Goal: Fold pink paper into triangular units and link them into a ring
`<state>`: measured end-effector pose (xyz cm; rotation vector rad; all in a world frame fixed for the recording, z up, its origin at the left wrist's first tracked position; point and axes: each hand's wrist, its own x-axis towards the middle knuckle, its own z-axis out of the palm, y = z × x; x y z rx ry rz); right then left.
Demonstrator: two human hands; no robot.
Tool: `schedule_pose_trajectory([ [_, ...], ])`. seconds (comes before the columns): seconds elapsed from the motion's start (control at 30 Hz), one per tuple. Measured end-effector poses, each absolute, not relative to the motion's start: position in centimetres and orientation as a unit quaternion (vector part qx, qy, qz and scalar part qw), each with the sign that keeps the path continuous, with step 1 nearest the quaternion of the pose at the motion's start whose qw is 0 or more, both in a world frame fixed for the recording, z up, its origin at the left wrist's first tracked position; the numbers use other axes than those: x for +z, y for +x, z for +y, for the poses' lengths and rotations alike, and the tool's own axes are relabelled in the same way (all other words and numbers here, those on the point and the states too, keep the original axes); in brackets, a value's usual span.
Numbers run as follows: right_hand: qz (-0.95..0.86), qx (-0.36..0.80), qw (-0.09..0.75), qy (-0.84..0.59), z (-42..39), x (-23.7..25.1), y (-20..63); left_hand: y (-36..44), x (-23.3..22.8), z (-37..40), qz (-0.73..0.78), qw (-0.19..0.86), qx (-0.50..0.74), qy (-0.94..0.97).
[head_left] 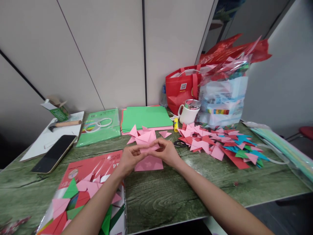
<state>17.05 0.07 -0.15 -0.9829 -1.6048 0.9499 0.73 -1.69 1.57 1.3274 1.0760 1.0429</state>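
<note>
Near the middle of the table, my left hand [129, 158] and my right hand [168, 152] pinch a small folded piece of pink paper [148, 149] between thumbs and fingers. Part of that paper is hidden by the fingertips. Just below it lies a flat pink paper sheet [148, 164]. Behind my hands is a little heap of folded pink paper pieces [144, 136], with one more pink triangle [165, 134] beside it. Black-handled scissors [180, 143] lie right of my right hand, partly covered by folded paper.
Folded paper pieces [207, 140] spread to the right, near a white mug [189, 114], a glue stick [176, 125] and a red bag [179, 94]. Green sheets [146, 118] lie behind. At left are a phone [55, 153], a hammer [66, 124] and a paper packet [97, 163].
</note>
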Motion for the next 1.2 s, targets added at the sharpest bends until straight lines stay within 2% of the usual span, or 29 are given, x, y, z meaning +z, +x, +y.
schedule_pose_trajectory([
  [0.57, -0.493, 0.604, 0.500, -0.377, 0.9, -0.9, 17.3, -0.4, 0.8, -0.6, 0.489, 0.500, 0.443, 0.561],
  [0.67, -0.499, 0.601, 0.500, -0.374, 1.0, -0.9, 17.4, -0.5, 1.0, -0.6, 0.488, 0.502, 0.446, 0.557],
  [0.87, -0.562, 0.497, 0.514, -0.416, 1.0, -0.6, 17.4, -0.6, 1.1, -0.6, 0.463, 0.546, 0.428, 0.552],
  [1.07, -0.577, 0.495, 0.524, -0.384, 1.0, -1.1, 17.3, 0.0, 1.9, -0.9, 0.387, 0.566, 0.486, 0.542],
  [1.2, -0.600, 0.496, 0.515, -0.360, 0.8, -1.0, 17.2, -0.2, 1.8, -0.9, 0.404, 0.555, 0.479, 0.547],
])
